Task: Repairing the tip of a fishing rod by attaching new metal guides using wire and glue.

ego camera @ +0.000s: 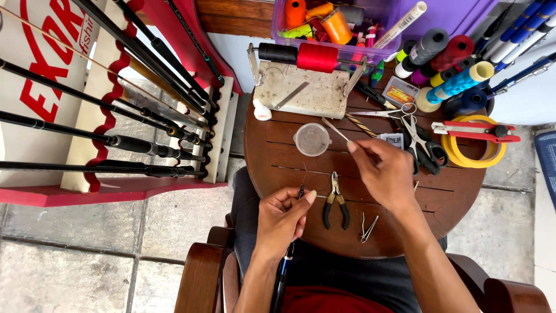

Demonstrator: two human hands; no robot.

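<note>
Rod tip (300,190), thin and dark, sits pinched in the left hand (282,217) over the near edge of the round wooden table (289,156), below a white sign with red lettering (35,64) at far left and a small orange-labelled packet (399,91) by the thread spools. Right hand (385,171) is closed narrowly on a thin pale stick (336,130) beside a clear round lid (312,139), with small pliers (335,200) lying between the hands.
</note>
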